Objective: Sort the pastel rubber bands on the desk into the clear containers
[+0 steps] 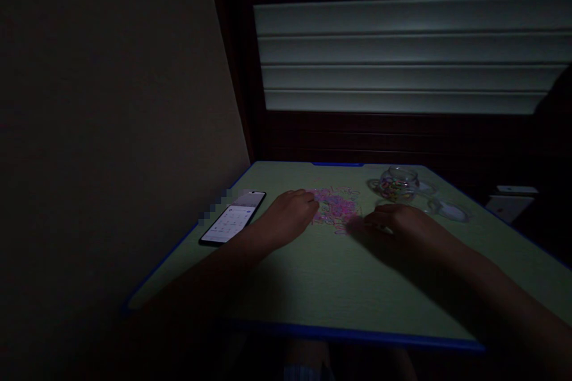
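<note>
In a dim room, a pile of small pink and purple bands [339,208] lies loose on a pale green table [330,292] with a blue edge, roughly midway between the person's two hands. The left hand [292,213] is at the left side of the pile, its fingers bent and their tips right at the outermost bands; I cannot tell whether it has any of them pinched. The right hand [402,225] is just beside the pile on the other side, fingers curled inward and pointing towards it, with a dark shadow on the tabletop below; whether it grips something or is free cannot be made out either. To the left of the left hand, near the table's left edge, a phone [232,219] lies flat with its screen lit, showing rows of small icons. Beyond the right hand, towards the far right of the table, sits a clear rounded jar [397,184], upright, with many-coloured small pieces in its lower part. To the right of the jar and nearer the person, a clear round object with a pale centre [451,211] lies on the table, too blurred to name. Past the far edge rises a dark frame around a pale, horizontally grooved panel [397,50], and a plain wall [134,101] stands on the left
</note>
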`<state>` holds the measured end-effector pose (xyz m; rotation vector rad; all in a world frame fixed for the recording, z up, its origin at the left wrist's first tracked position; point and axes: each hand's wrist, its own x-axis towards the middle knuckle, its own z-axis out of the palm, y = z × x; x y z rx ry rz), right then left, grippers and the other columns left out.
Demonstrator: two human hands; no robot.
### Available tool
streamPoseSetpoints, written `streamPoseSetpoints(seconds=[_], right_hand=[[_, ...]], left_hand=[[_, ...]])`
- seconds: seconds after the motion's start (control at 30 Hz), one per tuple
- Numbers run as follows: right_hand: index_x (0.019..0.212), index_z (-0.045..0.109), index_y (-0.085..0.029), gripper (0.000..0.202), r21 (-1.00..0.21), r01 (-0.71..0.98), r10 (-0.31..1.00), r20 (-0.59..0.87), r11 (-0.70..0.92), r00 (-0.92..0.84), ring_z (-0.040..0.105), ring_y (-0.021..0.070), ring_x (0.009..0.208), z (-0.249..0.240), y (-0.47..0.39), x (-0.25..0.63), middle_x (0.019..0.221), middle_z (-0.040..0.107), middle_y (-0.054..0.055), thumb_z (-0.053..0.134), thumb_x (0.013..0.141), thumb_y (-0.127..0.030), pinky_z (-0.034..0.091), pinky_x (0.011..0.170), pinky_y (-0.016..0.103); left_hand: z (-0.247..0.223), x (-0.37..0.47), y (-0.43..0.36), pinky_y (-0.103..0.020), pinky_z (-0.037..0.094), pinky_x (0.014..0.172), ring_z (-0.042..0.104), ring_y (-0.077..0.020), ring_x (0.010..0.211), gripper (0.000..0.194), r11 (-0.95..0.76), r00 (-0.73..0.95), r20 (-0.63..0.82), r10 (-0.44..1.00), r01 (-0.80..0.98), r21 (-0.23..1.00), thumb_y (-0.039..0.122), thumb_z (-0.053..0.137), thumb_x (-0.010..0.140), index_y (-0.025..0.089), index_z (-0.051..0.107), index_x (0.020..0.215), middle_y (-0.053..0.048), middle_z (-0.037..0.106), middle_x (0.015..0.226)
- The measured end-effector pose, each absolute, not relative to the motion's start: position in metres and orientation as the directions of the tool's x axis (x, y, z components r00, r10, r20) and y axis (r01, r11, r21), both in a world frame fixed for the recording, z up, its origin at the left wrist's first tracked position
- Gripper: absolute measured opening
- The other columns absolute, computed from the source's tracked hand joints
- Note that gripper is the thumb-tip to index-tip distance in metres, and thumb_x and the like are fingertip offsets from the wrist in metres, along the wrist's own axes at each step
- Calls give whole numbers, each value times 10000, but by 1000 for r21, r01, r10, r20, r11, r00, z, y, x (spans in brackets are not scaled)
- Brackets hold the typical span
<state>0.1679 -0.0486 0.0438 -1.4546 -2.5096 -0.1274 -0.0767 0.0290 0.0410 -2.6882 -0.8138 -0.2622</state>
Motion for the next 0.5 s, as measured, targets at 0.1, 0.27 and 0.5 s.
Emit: streamPoseSetpoints(seconds=[0.1,0.27,0.5], right_hand=[[853,680,-193,330,-46,865,841,269,499,-470,599,162,706,44,-50,168,799,652,77,400,915,-356,397,609,253],[849,688,-193,359,-40,861,837,262,507,-480,599,163,695,46,-50,166,776,654,80,387,920,-376,397,609,255],[882,682,-194,367,-55,871,851,251,488,-461,595,166,703,46,-51,166,788,649,77,380,922,-398,397,622,265]], left_hand=[[46,-80,32,-301,435,772,551,-183,853,181,-763,806,245,539,591,-262,133,434,895,135,615,878,-73,614,901],[46,-86,38,-297,439,755,562,-183,844,187,-760,799,235,553,600,-249,149,431,898,134,617,874,-72,615,894],[46,-86,35,-294,430,827,564,-177,914,213,-802,817,185,546,573,-168,144,411,909,141,623,930,-76,616,962]])
